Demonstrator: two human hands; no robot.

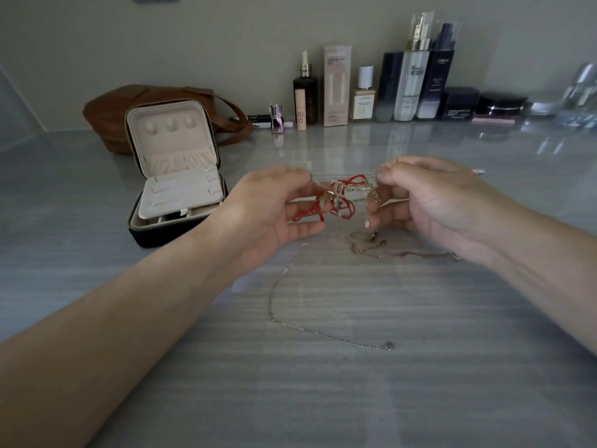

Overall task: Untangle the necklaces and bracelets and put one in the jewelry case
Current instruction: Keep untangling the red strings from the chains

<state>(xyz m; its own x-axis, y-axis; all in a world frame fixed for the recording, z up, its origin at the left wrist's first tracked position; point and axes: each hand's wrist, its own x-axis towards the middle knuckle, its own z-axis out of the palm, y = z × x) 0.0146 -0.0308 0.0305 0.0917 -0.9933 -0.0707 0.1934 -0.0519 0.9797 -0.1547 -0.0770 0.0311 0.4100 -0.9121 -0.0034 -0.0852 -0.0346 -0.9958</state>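
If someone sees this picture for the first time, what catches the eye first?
First, the centre: the left hand and the right hand pinch a tangle of red cord and thin chains above the table. Next, the open jewelry case at the left, lid upright, before a brown bag. A silver chain trails across the table nearer the camera, and cosmetic bottles line the back wall.

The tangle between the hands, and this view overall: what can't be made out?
- Head view: how many pieces make up the tangle; too fine, and fingers of the left hand and right hand cover parts.
- Bottom compartments of the jewelry case: mostly hidden under its padded insert.
- The bottles at far right: blurred, cut by the frame edge.
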